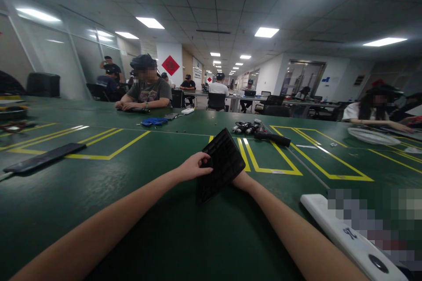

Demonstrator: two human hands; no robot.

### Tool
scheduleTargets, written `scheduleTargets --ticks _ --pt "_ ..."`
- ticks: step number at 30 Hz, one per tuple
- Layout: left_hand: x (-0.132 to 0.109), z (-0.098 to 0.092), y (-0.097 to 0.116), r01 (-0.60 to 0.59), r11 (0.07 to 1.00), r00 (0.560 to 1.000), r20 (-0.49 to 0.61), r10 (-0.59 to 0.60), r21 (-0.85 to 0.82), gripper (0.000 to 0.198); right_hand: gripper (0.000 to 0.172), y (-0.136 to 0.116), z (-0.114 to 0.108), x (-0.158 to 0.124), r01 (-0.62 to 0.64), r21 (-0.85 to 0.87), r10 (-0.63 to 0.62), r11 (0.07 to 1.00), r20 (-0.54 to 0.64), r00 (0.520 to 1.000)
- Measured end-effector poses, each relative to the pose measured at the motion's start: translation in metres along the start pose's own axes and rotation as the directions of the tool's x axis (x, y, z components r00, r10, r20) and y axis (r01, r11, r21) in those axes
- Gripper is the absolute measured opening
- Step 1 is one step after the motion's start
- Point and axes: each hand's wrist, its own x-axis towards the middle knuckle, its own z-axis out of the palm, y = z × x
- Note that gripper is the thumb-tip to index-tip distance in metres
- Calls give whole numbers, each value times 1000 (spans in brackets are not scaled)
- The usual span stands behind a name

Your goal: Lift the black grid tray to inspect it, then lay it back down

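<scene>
A black keyboard (pixel 221 163) stands tilted up on its near edge on the green table (pixel 158 210), keys facing me. My left hand (pixel 194 167) grips its left edge, fingers curled round it. My right hand (pixel 242 181) is behind the keyboard's lower right side; only the wrist shows and the fingers are hidden.
A black screwdriver (pixel 273 138) and small cylindrical parts (pixel 244 127) lie beyond the keyboard. A long black strip (pixel 41 158) lies far left, a white panel (pixel 351 237) near right. Yellow tape boxes mark the table. People sit across the table and at desks further back.
</scene>
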Motion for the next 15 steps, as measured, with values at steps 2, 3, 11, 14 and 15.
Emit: scheduleTargets --ticks 2,3,11,14,15 --pt "0 3 -1 -61 995 996 -67 66 83 37 37 4 1 0 -3 -12 4 1000 16 1000" --pt "1 4 -1 -86 989 990 -100 98 119 34 36 6 2 0 0 -21 1 1000 31 1000" --pt "12 -53 -22 180 910 930 -365 -34 373 32 39 40 -33 4 -236 -322 180 917 -194 964" --pt "5 -98 -44 498 739 824 -513 -241 454 39 38 52 -66 -7 -474 -480 308 738 -384 870" --pt "0 -112 -53 588 668 772 -561 -298 455 40 38 55 -75 -12 -558 -540 361 631 -432 827"
